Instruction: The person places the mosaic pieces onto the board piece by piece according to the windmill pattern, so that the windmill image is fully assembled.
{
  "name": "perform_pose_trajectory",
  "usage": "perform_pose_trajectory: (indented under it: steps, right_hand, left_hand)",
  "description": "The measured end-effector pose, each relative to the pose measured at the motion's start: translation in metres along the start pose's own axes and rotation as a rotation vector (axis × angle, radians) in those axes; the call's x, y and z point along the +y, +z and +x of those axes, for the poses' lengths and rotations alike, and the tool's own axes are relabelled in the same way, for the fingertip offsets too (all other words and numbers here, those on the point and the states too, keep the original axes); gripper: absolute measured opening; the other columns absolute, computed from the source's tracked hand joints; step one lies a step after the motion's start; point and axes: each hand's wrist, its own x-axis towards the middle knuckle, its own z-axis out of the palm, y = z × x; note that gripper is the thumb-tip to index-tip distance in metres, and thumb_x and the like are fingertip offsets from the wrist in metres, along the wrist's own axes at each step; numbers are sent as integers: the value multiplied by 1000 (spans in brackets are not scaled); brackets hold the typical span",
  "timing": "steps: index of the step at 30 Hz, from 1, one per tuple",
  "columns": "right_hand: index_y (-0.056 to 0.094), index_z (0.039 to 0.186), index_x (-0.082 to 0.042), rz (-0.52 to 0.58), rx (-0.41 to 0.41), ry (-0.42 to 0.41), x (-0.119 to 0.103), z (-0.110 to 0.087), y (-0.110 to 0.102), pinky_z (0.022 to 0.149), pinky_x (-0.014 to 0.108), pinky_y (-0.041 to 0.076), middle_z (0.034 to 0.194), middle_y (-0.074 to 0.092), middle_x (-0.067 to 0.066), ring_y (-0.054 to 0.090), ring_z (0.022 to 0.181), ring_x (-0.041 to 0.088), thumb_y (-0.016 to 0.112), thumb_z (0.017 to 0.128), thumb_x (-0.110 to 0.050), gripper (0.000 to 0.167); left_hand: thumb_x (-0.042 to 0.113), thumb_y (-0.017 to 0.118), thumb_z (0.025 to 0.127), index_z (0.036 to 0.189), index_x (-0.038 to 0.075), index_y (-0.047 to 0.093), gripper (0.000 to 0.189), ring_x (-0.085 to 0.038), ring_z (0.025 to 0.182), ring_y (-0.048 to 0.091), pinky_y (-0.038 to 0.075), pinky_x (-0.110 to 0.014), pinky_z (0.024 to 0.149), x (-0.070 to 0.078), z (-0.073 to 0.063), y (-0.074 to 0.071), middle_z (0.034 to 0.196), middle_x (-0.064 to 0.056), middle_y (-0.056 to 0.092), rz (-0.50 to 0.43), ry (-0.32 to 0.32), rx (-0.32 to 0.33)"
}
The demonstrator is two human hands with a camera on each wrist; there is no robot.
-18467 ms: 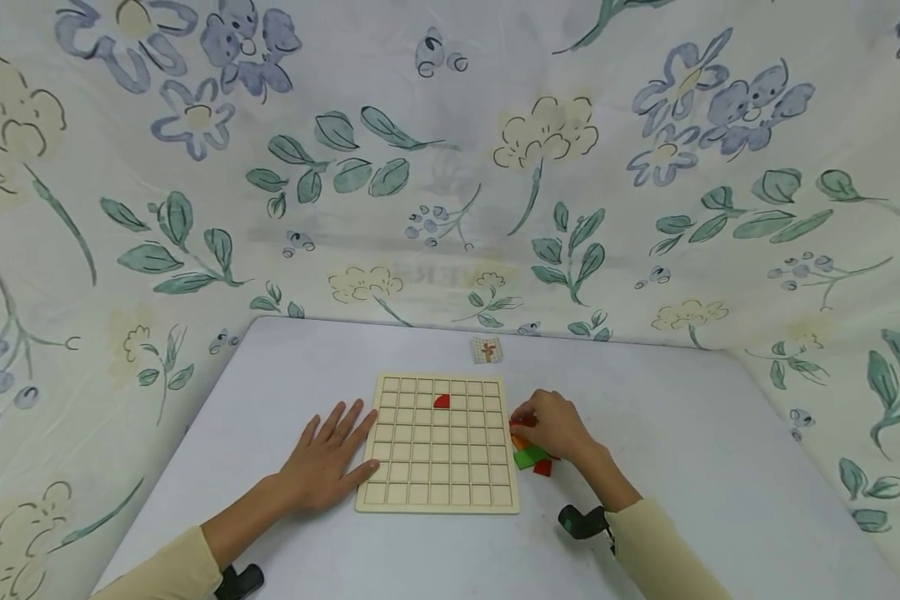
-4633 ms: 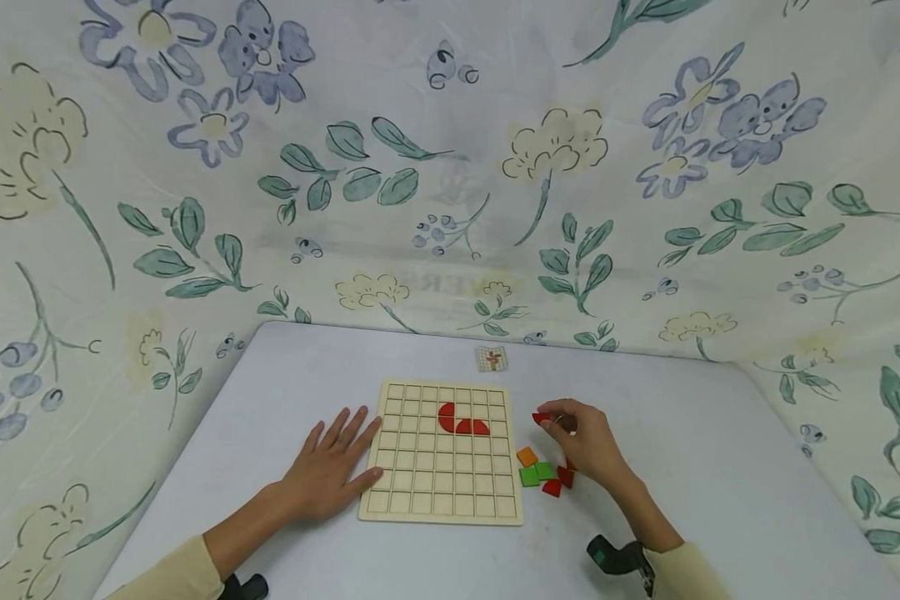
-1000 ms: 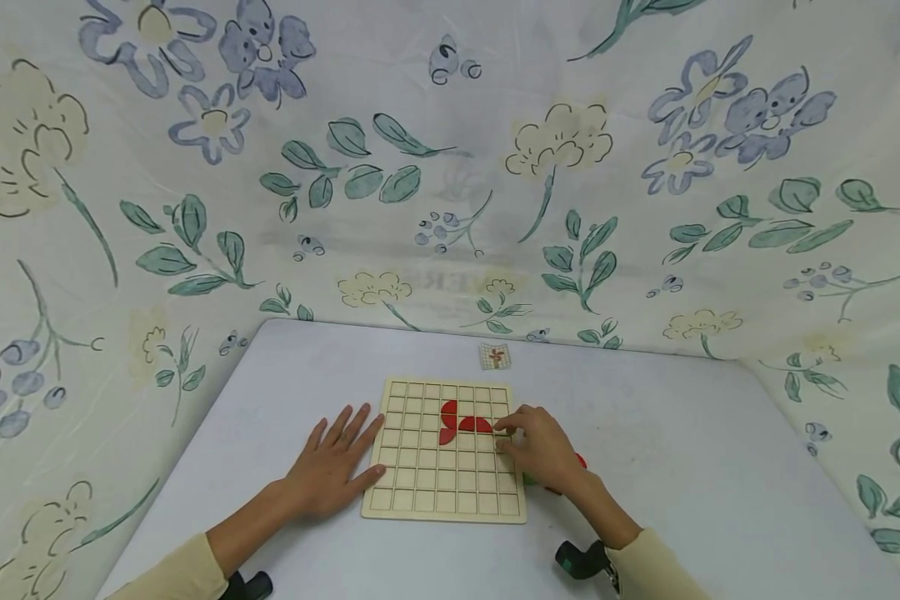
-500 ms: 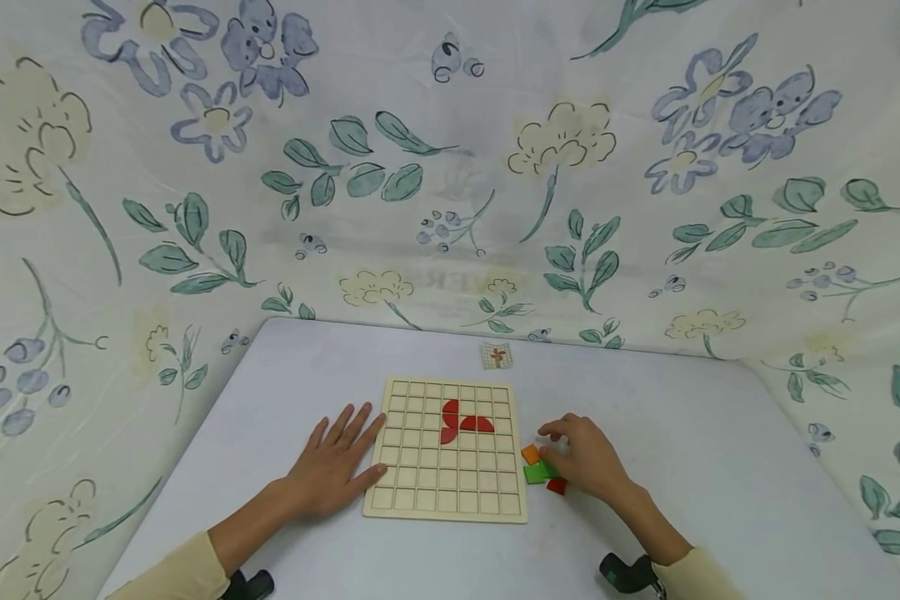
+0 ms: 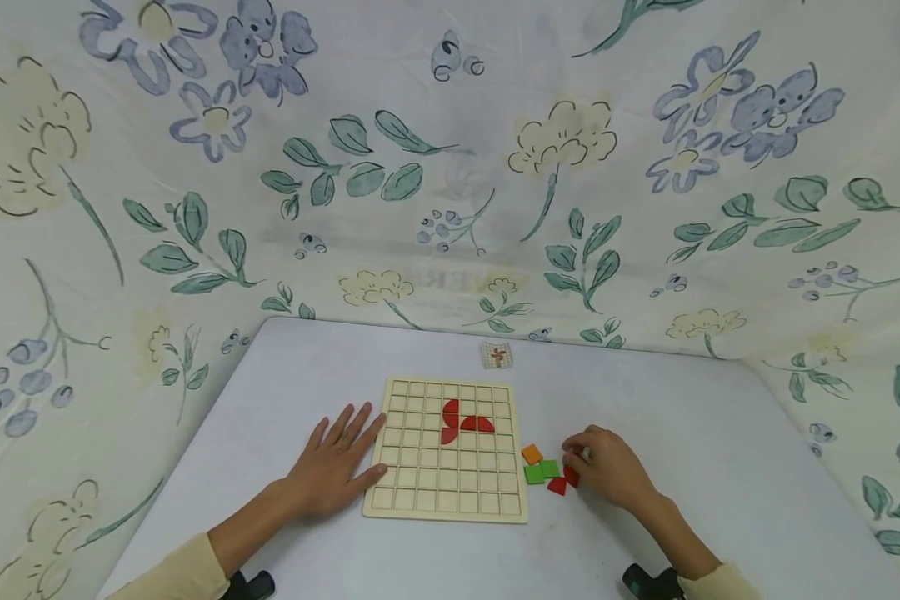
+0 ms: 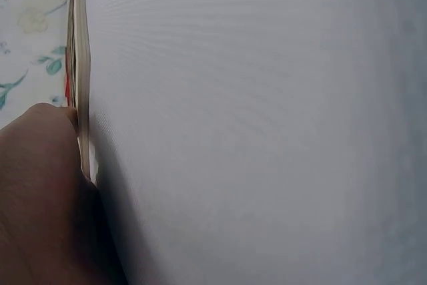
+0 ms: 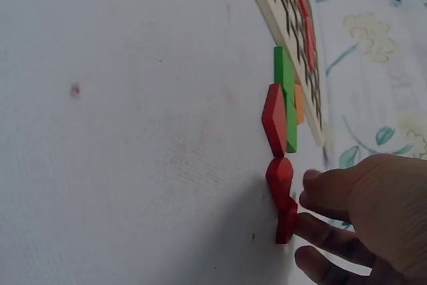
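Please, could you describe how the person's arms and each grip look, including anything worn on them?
The left sleeve and right sleeve are plain pale cream, leaving the lower forearms bare. The left grip and right grip are human hands without gloves. The left wrist camera and right wrist camera are black, partly visible near the cuffs.
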Motion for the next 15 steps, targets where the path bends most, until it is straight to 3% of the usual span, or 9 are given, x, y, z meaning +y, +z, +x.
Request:
perform_pose_trajectory:
  steps: [6, 12, 15]
  right_hand:
    - [75, 91, -8, 86, 2, 44, 4, -4, -1, 64, 27, 50, 81, 62, -4, 54, 73, 14, 78, 82, -3, 11]
    - [73, 97, -8, 184, -6, 68, 7, -2, 3, 62, 22, 52, 77, 60, -4, 55, 70, 13, 78, 80, 2, 21]
    - [72, 100, -7, 184, -19, 83, 5, -3, -2, 62, 24, 52, 79, 59, -2, 56, 71, 15, 80, 79, 0, 23]
  left_hand:
    - [57, 42, 100, 156, 10, 28, 75, -40, 147, 12, 12, -64, 111, 1, 0, -1, 161, -16, 17, 9, 0, 6]
    - [58, 40, 100, 156, 10, 28, 75, -39, 147, 12, 12, -64, 110, 0, 0, 0, 161, -16, 18, 9, -2, 7]
    - [58, 41, 100, 156, 10, 28, 75, -40, 147, 12, 12, -64, 110, 0, 0, 1, 161, -16, 18, -3, 3, 8]
